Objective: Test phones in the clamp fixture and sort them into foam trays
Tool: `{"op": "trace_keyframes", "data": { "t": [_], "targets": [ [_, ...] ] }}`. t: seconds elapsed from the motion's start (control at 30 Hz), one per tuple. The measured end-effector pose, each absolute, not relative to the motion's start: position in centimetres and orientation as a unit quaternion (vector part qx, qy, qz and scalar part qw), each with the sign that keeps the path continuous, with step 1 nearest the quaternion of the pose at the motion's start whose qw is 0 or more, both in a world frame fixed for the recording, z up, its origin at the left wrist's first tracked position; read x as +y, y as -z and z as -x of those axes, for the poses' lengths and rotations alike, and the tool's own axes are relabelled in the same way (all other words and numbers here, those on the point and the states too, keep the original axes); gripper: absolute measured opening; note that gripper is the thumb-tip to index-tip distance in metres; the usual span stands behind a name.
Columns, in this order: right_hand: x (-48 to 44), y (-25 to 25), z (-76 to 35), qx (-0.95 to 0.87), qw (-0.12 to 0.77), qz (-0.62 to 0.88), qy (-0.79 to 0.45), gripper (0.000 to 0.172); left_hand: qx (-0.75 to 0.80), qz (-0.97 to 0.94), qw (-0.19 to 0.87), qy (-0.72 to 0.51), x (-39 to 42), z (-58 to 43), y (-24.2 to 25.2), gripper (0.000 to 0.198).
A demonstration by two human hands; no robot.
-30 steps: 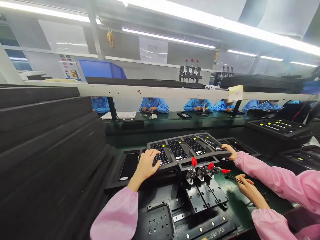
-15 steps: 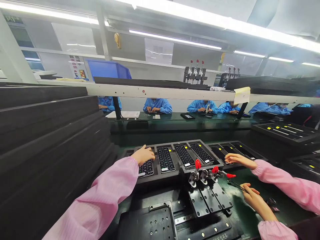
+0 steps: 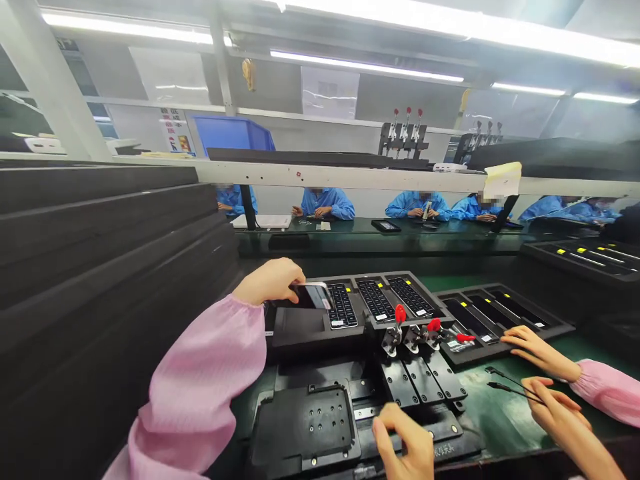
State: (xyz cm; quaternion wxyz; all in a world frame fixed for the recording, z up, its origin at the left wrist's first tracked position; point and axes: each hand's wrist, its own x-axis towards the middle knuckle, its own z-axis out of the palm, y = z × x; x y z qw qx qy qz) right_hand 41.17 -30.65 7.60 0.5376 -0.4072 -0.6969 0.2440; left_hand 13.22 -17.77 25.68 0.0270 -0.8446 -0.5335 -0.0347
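My left hand (image 3: pixel 275 280) grips a phone (image 3: pixel 314 295) by its near end, raised above the foam tray (image 3: pixel 300 327). The phone is tilted, its glossy face reflecting light. Phones (image 3: pixel 341 307) with a key-like grid and yellow tabs lie in the tray's right slots; the slot below my left hand looks bare. My right hand (image 3: pixel 407 443) is at the bottom, fingers loosely curled and thumb apart, with nothing seen in it. It hovers over the front of a black fixture (image 3: pixel 280 420) with a recessed plate and red-handled toggle clamps (image 3: pixel 400 317).
Black foam trays (image 3: pixel 110 300) are stacked high at left. At right, a co-worker's hands (image 3: pixel 543 353) are near a second tray (image 3: pixel 550 320), one holding thin black cables (image 3: pixel 515 390). A shelf (image 3: pixel 360 177) spans the bench; blue-clothed people (image 3: pixel 327 203) sit beyond.
My left hand has lifted the phone from the tray's left slot. My right hand has come into view at the bottom. The co-worker's hands have shifted, and the view has moved slightly.
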Motion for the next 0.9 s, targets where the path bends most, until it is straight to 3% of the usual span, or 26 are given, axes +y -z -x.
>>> {"op": "trace_keyframes", "data": {
  "t": [0.13, 0.27, 0.4, 0.67, 0.83, 0.9],
  "targets": [
    [-30.3, -9.0, -40.5, -0.693, 0.579, 0.361, -0.232, 0.014, -0.556, 0.830, -0.025, 0.042, -24.9, -15.2, -24.8, 0.009],
    [-30.0, -8.9, -40.8, -0.682, 0.573, 0.370, -0.266, 0.017, -0.566, 0.815, -0.124, -0.014, -29.0, -17.4, -19.2, 0.019],
    [-31.0, -7.1, -40.9, -0.683, 0.539, 0.396, -0.293, 0.021, -0.573, 0.806, -0.141, -0.047, -28.8, -19.1, -14.9, 0.022],
    [-30.8, -5.7, -40.4, -0.699, 0.496, 0.434, -0.277, 0.024, -0.566, 0.808, -0.163, -0.025, -26.5, -19.6, -12.1, 0.044],
    [-29.8, -5.0, -39.7, -0.735, 0.449, 0.436, -0.261, 0.014, -0.548, 0.816, -0.183, 0.036, -26.8, -19.2, -10.8, 0.031],
    [-29.4, -4.8, -39.4, -0.762, 0.424, 0.419, -0.254, 0.023, -0.545, 0.817, -0.176, 0.065, -27.3, -18.8, -10.8, 0.029]
  ]
}}
